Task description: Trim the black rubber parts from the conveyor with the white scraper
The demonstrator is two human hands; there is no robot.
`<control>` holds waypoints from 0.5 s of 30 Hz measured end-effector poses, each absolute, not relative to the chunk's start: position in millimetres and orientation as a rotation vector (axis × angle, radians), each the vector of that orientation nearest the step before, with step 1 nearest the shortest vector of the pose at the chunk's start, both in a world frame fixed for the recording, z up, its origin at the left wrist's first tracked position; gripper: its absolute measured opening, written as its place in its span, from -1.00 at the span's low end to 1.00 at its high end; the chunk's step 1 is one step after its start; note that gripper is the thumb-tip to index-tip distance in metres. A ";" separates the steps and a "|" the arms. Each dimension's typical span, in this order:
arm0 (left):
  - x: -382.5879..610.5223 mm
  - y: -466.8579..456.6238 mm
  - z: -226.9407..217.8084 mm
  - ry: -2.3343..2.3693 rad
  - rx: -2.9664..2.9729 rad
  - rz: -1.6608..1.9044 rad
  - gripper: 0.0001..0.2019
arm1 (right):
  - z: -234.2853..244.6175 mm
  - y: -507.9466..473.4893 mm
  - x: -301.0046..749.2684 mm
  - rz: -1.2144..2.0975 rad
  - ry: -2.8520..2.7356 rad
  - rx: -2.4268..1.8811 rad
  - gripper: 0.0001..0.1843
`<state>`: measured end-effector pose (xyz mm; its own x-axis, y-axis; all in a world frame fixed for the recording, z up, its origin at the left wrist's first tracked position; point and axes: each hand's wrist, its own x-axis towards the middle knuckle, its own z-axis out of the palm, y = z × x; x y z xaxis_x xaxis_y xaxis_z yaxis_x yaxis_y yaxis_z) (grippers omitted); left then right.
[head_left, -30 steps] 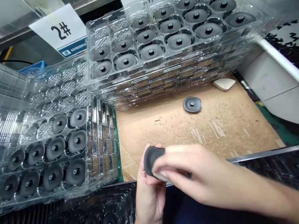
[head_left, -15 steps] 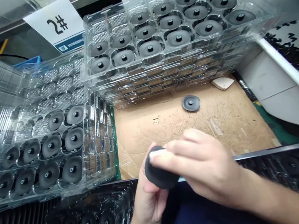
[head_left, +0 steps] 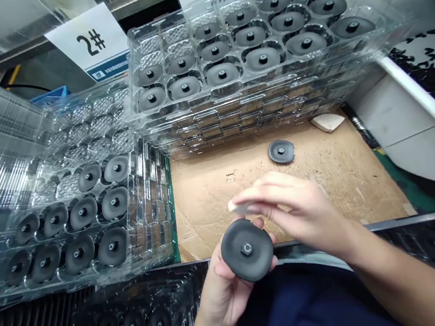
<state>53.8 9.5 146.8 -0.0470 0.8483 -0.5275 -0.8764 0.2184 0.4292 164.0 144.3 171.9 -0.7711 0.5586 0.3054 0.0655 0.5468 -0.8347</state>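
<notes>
The person's left hand (head_left: 223, 291) sits at about seven o'clock in the view, cupped palm-up and gripping a round, matt dark grey disc (head_left: 249, 266) with a small metal centre stud, its face tilted toward the camera. The right hand (head_left: 294, 209) is just above it, at about two o'clock from the disc, half closed and pinching a small white pad (head_left: 238, 207) between its fingers (cloth or paper, too small to tell). The pad sits near the disc's upper edge without touching it.

Behind the hands lies a sheet of scuffed brown cardboard (head_left: 210, 201), with a matching loose grey disc (head_left: 281, 151) flat on it at about twelve o'clock from the held disc. A crumpled white scrap (head_left: 328, 122) lies at the cardboard's far edge. Stacked clear plastic blister trays (head_left: 232, 96) at about one o'clock hold rows of grey discs, and a second clear stack (head_left: 137, 196) at about nine o'clock holds more, with some pockets bare. At about seven o'clock, a black plastic tray (head_left: 187, 291) holds dark discs. A white "2#" card (head_left: 91, 43) stands at about eleven o'clock, and the person's dark blue clothing (head_left: 302, 302) fills the bottom of the view.
</notes>
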 end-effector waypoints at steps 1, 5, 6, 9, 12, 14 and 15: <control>51.6 8.1 147.1 0.746 -0.045 1.395 -0.39 | 162.7 146.9 167.6 1.164 -2.227 -0.646 -0.76; 46.3 3.4 144.2 0.565 -0.024 1.411 -0.42 | 112.9 135.2 181.7 1.190 -2.321 -0.864 -0.76; 46.0 3.0 143.0 0.556 -0.029 1.411 -0.42 | 100.2 129.1 184.0 1.197 -2.345 -0.860 -0.76; 45.9 3.2 140.9 0.590 -0.054 1.387 -0.43 | 77.7 118.0 187.6 1.215 -2.365 -0.850 -0.78; 46.7 5.1 142.3 0.603 -0.031 1.377 -0.46 | 94.1 124.6 187.9 1.190 -2.310 -0.946 -0.79; 49.1 6.7 143.5 0.623 -0.013 1.378 -0.44 | 124.5 131.4 186.4 1.136 -2.235 -0.985 -0.78; 50.9 7.3 143.5 0.662 -0.009 1.383 -0.41 | 141.7 133.3 184.7 1.099 -2.210 -0.945 -0.78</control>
<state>50.9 7.3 143.5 0.0380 0.8989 -0.4365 -0.9039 0.2172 0.3686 184.7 133.3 141.7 -0.6382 0.7604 0.1204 0.3628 0.4350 -0.8241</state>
